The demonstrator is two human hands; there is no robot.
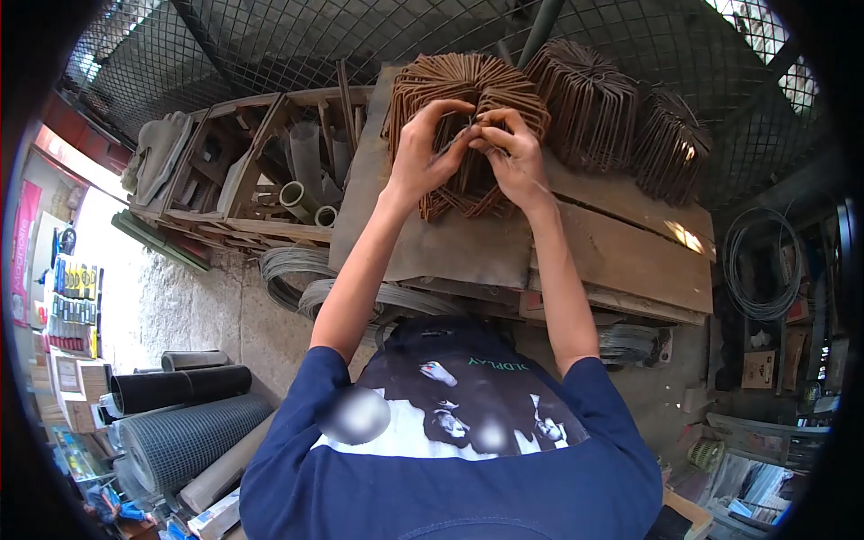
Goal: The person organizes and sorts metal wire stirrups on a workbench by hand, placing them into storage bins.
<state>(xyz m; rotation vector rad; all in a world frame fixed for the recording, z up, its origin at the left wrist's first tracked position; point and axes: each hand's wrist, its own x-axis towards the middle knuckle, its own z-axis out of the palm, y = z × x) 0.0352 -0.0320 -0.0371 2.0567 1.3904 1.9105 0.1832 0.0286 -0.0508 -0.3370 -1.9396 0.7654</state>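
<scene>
A bundle of rusty rebar stirrups (468,76), bent into squarish loops, stands on the worktable (472,255) ahead of me. Over its middle, my left hand (430,153) and my right hand (515,160) meet at the fingertips. Both are closed in a pinch around what looks like a thin dark wire (472,120), largely hidden by the fingers. A thin pale strand shows near my right wrist. Some of the loops are covered by my hands.
Two more stirrup bundles, one middle (585,103) and one far right (673,144), stand along the wire mesh. Wire coils (297,270) lie below the table's left side; another coil (763,264) hangs at right. Wooden bins (270,153) hold pipes. Mesh rolls (193,441) lie lower left.
</scene>
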